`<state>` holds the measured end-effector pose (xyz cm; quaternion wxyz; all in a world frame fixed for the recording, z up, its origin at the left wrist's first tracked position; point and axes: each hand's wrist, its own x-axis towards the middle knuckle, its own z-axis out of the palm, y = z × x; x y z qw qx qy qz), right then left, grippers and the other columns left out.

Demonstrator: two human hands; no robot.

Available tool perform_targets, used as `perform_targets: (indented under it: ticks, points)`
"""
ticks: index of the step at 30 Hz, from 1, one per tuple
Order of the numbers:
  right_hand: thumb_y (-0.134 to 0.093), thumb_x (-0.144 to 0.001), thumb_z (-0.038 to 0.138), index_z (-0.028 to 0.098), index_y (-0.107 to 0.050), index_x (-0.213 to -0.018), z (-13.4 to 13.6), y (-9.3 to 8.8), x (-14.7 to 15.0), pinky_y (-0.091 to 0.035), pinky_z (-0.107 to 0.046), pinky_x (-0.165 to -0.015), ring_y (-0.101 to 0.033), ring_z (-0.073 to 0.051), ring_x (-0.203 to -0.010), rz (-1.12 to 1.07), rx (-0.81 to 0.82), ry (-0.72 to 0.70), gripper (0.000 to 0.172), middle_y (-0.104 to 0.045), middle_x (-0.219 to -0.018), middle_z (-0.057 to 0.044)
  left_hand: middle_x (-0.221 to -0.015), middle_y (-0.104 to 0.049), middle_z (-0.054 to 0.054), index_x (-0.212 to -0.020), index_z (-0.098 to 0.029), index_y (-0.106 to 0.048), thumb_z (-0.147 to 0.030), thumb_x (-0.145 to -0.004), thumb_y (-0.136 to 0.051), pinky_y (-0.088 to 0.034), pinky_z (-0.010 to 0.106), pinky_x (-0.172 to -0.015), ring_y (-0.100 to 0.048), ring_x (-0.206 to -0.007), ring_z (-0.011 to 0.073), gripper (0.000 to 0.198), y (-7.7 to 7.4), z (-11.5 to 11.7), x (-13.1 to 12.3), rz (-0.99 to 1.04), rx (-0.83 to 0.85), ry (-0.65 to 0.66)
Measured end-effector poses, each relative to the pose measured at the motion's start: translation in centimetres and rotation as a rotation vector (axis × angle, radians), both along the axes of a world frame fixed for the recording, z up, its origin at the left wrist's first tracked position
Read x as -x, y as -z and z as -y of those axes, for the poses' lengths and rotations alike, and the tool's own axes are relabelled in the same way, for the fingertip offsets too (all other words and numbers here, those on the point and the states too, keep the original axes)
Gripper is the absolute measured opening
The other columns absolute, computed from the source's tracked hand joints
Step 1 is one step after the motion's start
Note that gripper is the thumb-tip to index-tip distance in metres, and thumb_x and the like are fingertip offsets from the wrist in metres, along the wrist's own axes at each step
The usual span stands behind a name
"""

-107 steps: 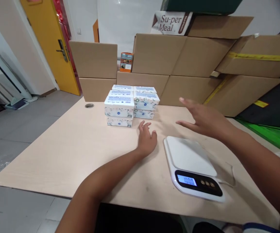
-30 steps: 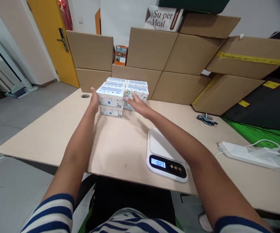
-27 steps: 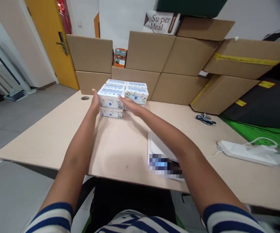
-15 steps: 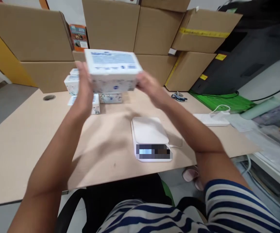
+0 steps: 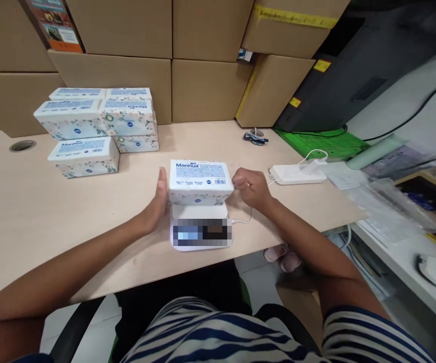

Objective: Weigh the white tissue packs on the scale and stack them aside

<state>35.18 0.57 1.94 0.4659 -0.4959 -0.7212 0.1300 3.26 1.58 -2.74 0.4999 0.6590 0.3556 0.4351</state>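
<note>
While the Manhua tissue pack (image 5: 199, 181) rests on the white kitchen scale (image 5: 201, 227), the left hand (image 5: 156, 204) stands flat and open beside its end and the right hand (image 5: 251, 187), fingers curled shut, is at the other. It looks light, soft and squashable, best held by both ends. Cardboard cartons (image 5: 138, 75) behind are closed.

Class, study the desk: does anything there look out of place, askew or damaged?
Nothing looks damaged or spilled. The tissue pack sits on the scale and overhangs its platform on both sides. The stacked packs sit unevenly, with one front corner a single layer high.
</note>
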Motion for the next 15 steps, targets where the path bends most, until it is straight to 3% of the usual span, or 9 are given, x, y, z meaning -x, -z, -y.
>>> perform_targets:
  ticks: [3, 6, 11, 13, 15]
  points:
    - [-0.019, -0.102, 0.110, 0.031, -0.051, -0.063, -2.7, -0.1, -1.0, -0.054, -0.044, -0.066, -0.059, -0.022, -0.058, -0.126, -0.138, 0.117, 0.093, -0.056, -0.061, -0.005, -0.207, 0.006, -0.001, -0.193, -0.049, 0.012, -0.118, -0.088, -0.018, -0.014, 0.070, -0.155, 0.006, -0.192, 0.0373, 0.129, -0.4, -0.9, 0.3, -0.001, 0.069, -0.114]
    - [-0.012, -0.100, 0.110, 0.033, -0.049, -0.066, -4.5, 1.1, -2.1, -0.054, -0.045, -0.068, -0.058, -0.024, -0.062, -0.145, -0.157, 0.268, 0.092, -0.053, -0.063, -0.005, -0.206, 0.014, 0.003, -0.193, -0.044, 0.016, -0.123, -0.081, -0.023, -0.008, 0.065, -0.156, 0.014, -0.192, 0.0332, 0.143, -0.4, -1.5, 0.5, -0.034, 0.028, -0.179]
    - [-0.026, -0.106, 0.102, 0.032, -0.041, -0.069, -4.6, 3.9, -3.8, -0.049, -0.042, -0.069, -0.052, -0.023, -0.063, 0.016, -0.073, 0.349, 0.081, -0.049, -0.062, -0.002, -0.207, -0.006, 0.003, -0.195, -0.048, -0.001, -0.118, -0.089, -0.026, -0.022, 0.072, -0.153, -0.002, -0.194, 0.0354, 0.129, 0.1, -1.9, 0.9, -0.027, 0.128, -0.112]
    - [-0.036, -0.112, 0.089, 0.031, -0.049, -0.074, -4.9, 4.1, -4.4, -0.055, -0.042, -0.076, -0.060, -0.024, -0.070, 0.080, -0.054, 0.372, 0.071, -0.060, -0.071, -0.003, -0.205, -0.019, 0.004, -0.195, -0.048, -0.009, -0.114, -0.094, -0.025, -0.027, 0.075, -0.150, -0.011, -0.193, 0.0367, 0.121, 0.3, -2.1, 1.0, -0.027, 0.107, -0.109]
    - [-0.045, -0.116, 0.071, 0.030, -0.066, -0.090, -6.1, 3.5, -5.4, -0.062, -0.044, -0.093, -0.073, -0.028, -0.093, 0.217, 0.017, 0.407, 0.053, -0.077, -0.097, -0.009, -0.202, -0.031, 0.008, -0.195, -0.047, -0.017, -0.110, -0.099, -0.023, -0.032, 0.078, -0.148, -0.020, -0.192, 0.0382, 0.116, 0.7, -2.4, 1.1, -0.035, 0.058, -0.127]
